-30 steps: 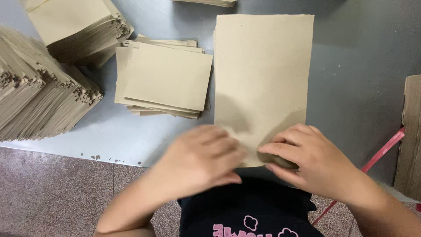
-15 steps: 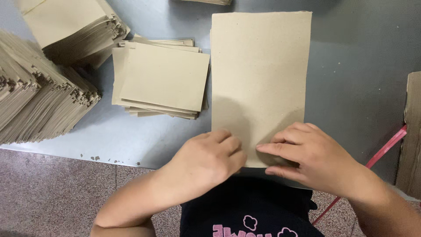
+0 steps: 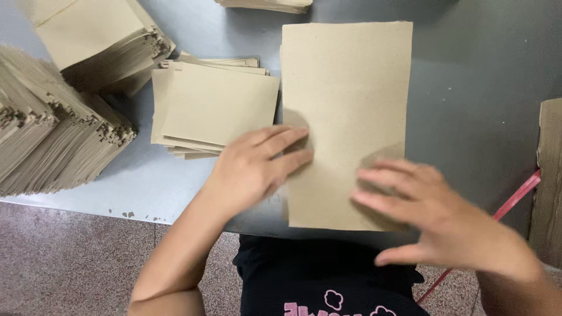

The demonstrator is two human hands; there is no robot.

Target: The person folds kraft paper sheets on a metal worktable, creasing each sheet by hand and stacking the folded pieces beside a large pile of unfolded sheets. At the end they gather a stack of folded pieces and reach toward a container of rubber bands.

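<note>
A tall brown paper sheet (image 3: 345, 99) lies flat on the grey table (image 3: 474, 105) in front of me. My left hand (image 3: 254, 167) rests flat at the sheet's left edge, fingertips on the paper. My right hand (image 3: 433, 216) hovers or presses over the sheet's lower right corner, fingers spread and blurred. Neither hand grips anything.
A small stack of folded brown paper pieces (image 3: 213, 108) sits left of the sheet. Tall stacks of the same pieces (image 3: 52, 140) fill the far left, with another stack (image 3: 99, 41) behind. A cardboard edge (image 3: 547, 175) and a red rod (image 3: 509, 202) are at the right.
Both hands have spread apart from the sheet's bottom middle: the left moved up and left to the sheet's edge, the right moved out to the lower right corner.
</note>
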